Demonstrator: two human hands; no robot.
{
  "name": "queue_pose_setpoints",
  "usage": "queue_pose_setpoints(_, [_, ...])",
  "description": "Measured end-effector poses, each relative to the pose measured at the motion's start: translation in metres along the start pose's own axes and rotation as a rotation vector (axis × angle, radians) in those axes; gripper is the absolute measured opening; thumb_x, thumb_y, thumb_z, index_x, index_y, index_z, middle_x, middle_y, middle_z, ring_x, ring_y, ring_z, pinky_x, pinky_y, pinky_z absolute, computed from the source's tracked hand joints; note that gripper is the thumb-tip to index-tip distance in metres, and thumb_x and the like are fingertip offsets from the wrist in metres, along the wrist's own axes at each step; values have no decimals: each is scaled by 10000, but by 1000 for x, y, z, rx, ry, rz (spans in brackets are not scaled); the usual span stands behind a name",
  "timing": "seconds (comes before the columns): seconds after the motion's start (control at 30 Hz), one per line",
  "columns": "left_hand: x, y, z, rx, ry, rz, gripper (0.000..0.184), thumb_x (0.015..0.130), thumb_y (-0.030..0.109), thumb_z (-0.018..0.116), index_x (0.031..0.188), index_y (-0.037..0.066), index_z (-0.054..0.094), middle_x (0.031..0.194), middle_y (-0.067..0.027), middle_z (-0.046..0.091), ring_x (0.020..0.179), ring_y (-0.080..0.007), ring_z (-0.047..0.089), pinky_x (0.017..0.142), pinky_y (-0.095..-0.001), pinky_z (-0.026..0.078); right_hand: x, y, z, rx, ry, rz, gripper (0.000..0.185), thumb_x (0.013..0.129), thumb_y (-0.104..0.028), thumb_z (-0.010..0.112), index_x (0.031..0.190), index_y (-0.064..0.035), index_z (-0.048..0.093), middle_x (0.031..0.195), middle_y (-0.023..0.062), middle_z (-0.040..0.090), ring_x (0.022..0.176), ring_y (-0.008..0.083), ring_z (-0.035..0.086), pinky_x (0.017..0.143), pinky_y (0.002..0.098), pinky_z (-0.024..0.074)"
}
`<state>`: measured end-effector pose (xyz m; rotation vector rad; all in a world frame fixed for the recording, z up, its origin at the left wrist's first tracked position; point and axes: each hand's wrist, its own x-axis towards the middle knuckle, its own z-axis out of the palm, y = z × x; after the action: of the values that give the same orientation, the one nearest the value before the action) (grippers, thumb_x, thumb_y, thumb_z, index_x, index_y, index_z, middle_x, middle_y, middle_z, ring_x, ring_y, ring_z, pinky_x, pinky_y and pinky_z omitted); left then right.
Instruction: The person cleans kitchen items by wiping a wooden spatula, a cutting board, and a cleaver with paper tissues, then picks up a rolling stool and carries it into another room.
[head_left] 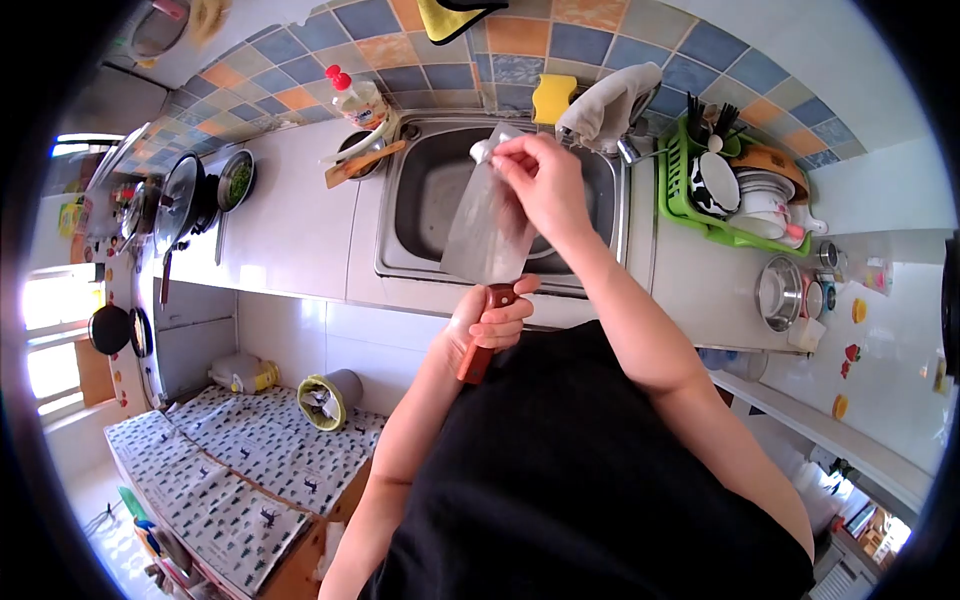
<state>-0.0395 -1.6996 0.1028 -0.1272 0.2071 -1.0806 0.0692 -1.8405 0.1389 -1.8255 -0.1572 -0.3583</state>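
Cleaver (487, 238) tilted over the near rim of a steel sink (418, 212), a person in a black top (580, 470) works at a kitchen surface (290, 215). The left hand (495, 325) is wrapped firmly around the reddish-brown wooden handle, close to the body, with the broad blade pointing away across the basin. The right hand (545, 190) reaches to the blade's far end, thumb and fingertips drawn together beside a small white piece (479, 152); whether they pinch that piece or the metal itself cannot be told from here. Behind the sink stands a yellow sponge (554, 98), with a pale cloth (603, 108) draped near the tap (629, 150). To the left, a red-capped bottle (360, 103) stands behind a wooden utensil (362, 165); to the right, a green rack (672, 190) holds bowls and plates, with a metal bowl (779, 294) nearer the person.
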Motion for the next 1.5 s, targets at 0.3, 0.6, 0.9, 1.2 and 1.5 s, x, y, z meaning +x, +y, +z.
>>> queue_pose_setpoints(0.3, [0,-14,-17,50,99,89,241,989,160,294,905,11,464,525,4,404,313,-56,354,271,-173,296,-61,-29,11,52,-289,41,85,826,-59,704,891,-9,684,821,67,621,667,151,640,635,260,510])
queue_pose_setpoints(0.6, [-5,-25,-25,15,121,226,279,993,286,392,915,54,527,569,19,412,370,-71,381,374,-199,364,-108,-55,31,188,-534,-62,109,782,-87,725,889,-71,708,836,64,630,768,223,627,709,331,498])
queue_pose_setpoints(0.9, [-25,6,-41,-140,99,508,239,980,305,465,871,108,543,693,16,458,567,-107,472,545,-264,412,-108,-88,49,402,-690,-114,115,795,-46,721,909,-59,713,895,36,651,782,142,607,686,279,465])
queue_pose_setpoints(1.2, [-134,76,-81,431,847,920,264,985,337,410,919,99,503,723,-38,526,553,-133,487,512,-287,438,-88,-51,121,396,-598,220,86,839,-47,697,914,-6,686,861,40,633,707,96,606,660,235,479])
queue_pose_setpoints(1.5, [-241,191,-96,410,854,1189,156,1021,220,423,985,70,397,829,-92,538,678,-189,570,651,-347,530,-70,-23,267,308,-653,449,133,864,-70,691,970,4,663,882,19,684,825,75,630,763,221,495])
